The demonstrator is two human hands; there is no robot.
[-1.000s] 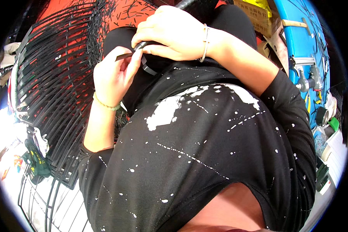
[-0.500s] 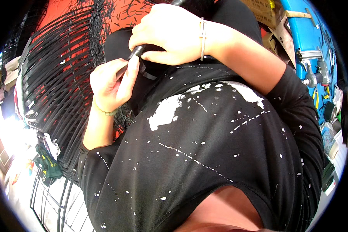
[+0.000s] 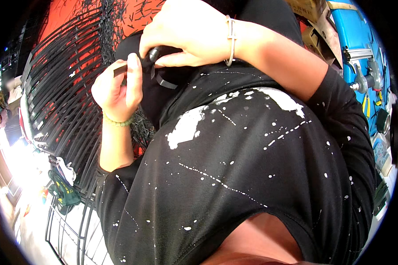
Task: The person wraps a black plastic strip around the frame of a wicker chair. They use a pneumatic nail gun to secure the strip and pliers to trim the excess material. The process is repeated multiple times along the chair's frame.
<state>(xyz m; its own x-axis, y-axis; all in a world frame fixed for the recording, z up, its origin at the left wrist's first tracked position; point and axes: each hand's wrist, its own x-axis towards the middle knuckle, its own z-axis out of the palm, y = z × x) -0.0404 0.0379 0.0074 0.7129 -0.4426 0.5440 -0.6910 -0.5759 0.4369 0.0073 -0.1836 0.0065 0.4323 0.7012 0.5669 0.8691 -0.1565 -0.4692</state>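
My right hand (image 3: 188, 35), with a metal bangle at the wrist, is wrapped round a black round rod or tube (image 3: 154, 54); only its rounded end shows below the fingers. A thin dark ribbon (image 3: 166, 83) curls down just under that end. To the left, my left hand (image 3: 118, 92) wears a beaded bracelet. It pinches a small flat dark strip (image 3: 120, 70) between thumb and fingers, a little apart from the rod's end. Whether this strip is a blade I cannot tell.
Many long black curved strips (image 3: 66, 88) lie stacked at the left, beside small black scraps on a red surface (image 3: 139, 13). A dark green item (image 3: 64, 192) hangs by a wire rack (image 3: 82, 238). Tools lie on a blue surface (image 3: 347, 31) at the right, near cardboard boxes (image 3: 311, 42).
My left hand has moved left and away from the rod's end, taking the flat strip with it. My right hand has shifted slightly up and left, still round the rod.
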